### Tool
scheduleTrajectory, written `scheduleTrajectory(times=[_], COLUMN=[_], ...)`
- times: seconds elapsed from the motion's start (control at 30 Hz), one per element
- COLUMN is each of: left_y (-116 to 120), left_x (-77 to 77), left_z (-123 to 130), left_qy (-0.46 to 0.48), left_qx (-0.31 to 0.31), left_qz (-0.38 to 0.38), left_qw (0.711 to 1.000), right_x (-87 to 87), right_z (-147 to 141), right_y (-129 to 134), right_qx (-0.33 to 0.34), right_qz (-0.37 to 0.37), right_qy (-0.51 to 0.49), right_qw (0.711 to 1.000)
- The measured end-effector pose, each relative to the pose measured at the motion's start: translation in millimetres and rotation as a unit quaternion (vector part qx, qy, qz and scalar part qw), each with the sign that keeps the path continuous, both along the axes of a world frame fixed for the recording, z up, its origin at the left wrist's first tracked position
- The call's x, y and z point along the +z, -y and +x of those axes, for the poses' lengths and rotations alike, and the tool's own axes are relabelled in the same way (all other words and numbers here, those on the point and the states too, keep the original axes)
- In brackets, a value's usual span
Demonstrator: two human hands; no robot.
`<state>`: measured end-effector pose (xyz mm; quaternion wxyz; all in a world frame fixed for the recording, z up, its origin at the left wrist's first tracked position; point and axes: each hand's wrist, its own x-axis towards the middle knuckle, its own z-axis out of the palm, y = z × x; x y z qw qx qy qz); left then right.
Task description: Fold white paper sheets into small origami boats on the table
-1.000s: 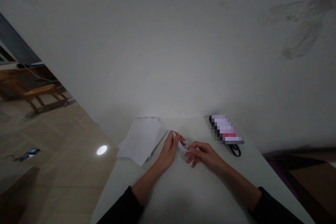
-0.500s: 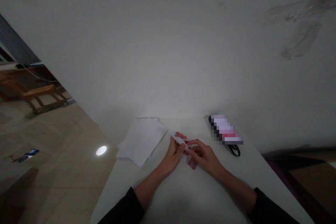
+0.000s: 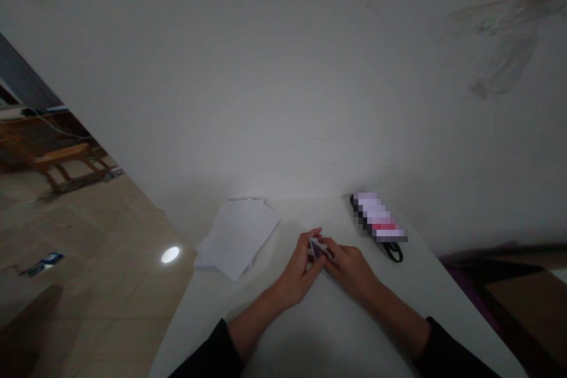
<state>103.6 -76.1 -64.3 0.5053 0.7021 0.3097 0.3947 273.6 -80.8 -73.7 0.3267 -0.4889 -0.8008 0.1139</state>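
Note:
A small piece of folded white paper (image 3: 315, 248) is held between my two hands above the white table (image 3: 305, 331). My left hand (image 3: 297, 276) grips its left side, the thumb near its lower edge and the fingers behind. From the right, my right hand (image 3: 353, 269) pinches the same paper with thumb and forefinger. A triangular, shaded face shows between the fingers; the rest is covered by them. To the left of my hands lies a loose stack of white paper sheets (image 3: 241, 233).
At the table's back right is a phone (image 3: 378, 215), its screen blurred out, with a black strap loop (image 3: 393, 251). A wall (image 3: 283, 82) rises behind the table. Left, on the tiled floor, stands a wooden chair (image 3: 62, 156); at right is a brown box (image 3: 527, 301).
The paper has turned from a flat, slanting strip to a more upright triangular face. My hands have come closer together, and the left fingers have straightened around it.

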Motion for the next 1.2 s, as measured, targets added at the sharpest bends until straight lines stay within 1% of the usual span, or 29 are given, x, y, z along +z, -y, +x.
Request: scheduleTrajectory(times=[0.07, 0.13, 0.23, 0.3, 0.37, 0.43, 0.5, 0.53, 0.57, 0.6, 0.67, 0.7, 0.77, 0.83, 0.9, 0.93, 1.0, 1.07, 1.13, 1.17, 1.2], left_y=[2.1, 1.3, -5.9, -12.9, -19.9, -25.3, -27.9, -27.9, -27.0, -25.3, -20.3, -17.7, -14.0, -13.7, -16.7, -18.9, -23.0, -25.7, -26.5, -26.4, -26.1], left_x=[3.6, 8.1, 12.1, 10.6, 6.1, 1.2, -1.0, -0.6, 0.9, 3.1, 8.4, 10.7, 13.1, 12.0, 8.6, 6.5, 2.3, -1.2, -4.0, -5.0, -5.6], left_z=[0.0, -1.2, -4.3, -5.9, -6.7, -7.3, -8.5, -9.1, -9.6, -9.7, -8.2, -6.7, -2.7, 0.7, 2.1, 1.9, 0.5, -0.8, -1.2, -1.2, -1.0], left_qy=[-0.012, -0.009, 0.021, 0.062, 0.129, 0.185, 0.197, 0.193, 0.187, 0.182, 0.18, 0.181, 0.188, 0.202, 0.208, 0.205, 0.185, 0.162, 0.15, 0.148, 0.146], left_qx=[-0.001, 0.011, 0.028, 0.031, 0.038, 0.055, 0.059, 0.051, 0.04, 0.026, 0.015, 0.02, 0.054, 0.113, 0.168, 0.185, 0.194, 0.189, 0.185, 0.183, 0.18], left_qz=[0.022, 0.033, 0.028, -0.018, -0.094, -0.149, -0.166, -0.17, -0.174, -0.178, -0.188, -0.191, -0.194, -0.191, -0.18, -0.171, -0.15, -0.133, -0.123, -0.121, -0.119], left_qw=[1.0, 0.999, 0.999, 0.997, 0.986, 0.97, 0.964, 0.965, 0.966, 0.967, 0.966, 0.965, 0.961, 0.954, 0.947, 0.946, 0.952, 0.959, 0.963, 0.964, 0.966], right_x=[-0.7, 2.3, 10.4, 13.7, 13.0, 8.7, 3.5, 1.5, 0.3, 0.2, 2.9, 5.3, 10.7, 14.9, 16.4, 16.1, 14.5, 12.7, 12.0, 12.1, 12.4], right_z=[0.7, 1.9, 4.8, 5.9, 5.3, 3.4, 1.2, 0.5, 0.1, 0.0, 0.7, 1.2, 2.3, 2.7, 2.2, 1.6, 0.4, -0.3, 0.0, 0.6, 1.3], right_y=[-1.0, -1.4, -3.0, -5.3, -7.8, -9.8, -10.6, -10.6, -10.2, -9.6, -7.3, -5.8, -2.6, -0.1, 0.9, 0.7, -1.0, -3.8, -6.9, -8.2, -9.3], right_qx=[-0.017, -0.039, -0.04, -0.017, 0.009, 0.03, 0.045, 0.049, 0.05, 0.05, 0.059, 0.067, 0.083, 0.081, 0.071, 0.062, 0.027, -0.023, -0.055, -0.059, -0.062], right_qz=[-0.013, -0.041, -0.079, -0.11, -0.158, -0.209, -0.24, -0.245, -0.242, -0.23, -0.194, -0.175, -0.141, -0.111, -0.083, -0.072, -0.057, -0.06, -0.086, -0.101, -0.113], right_qy=[-0.046, -0.113, -0.225, -0.314, -0.403, -0.471, -0.509, -0.518, -0.521, -0.518, -0.49, -0.468, -0.417, -0.373, -0.344, -0.339, -0.371, -0.435, -0.485, -0.495, -0.495], right_qw=[0.999, 0.992, 0.97, 0.943, 0.901, 0.857, 0.826, 0.818, 0.817, 0.822, 0.848, 0.864, 0.894, 0.918, 0.933, 0.936, 0.927, 0.898, 0.868, 0.861, 0.859])
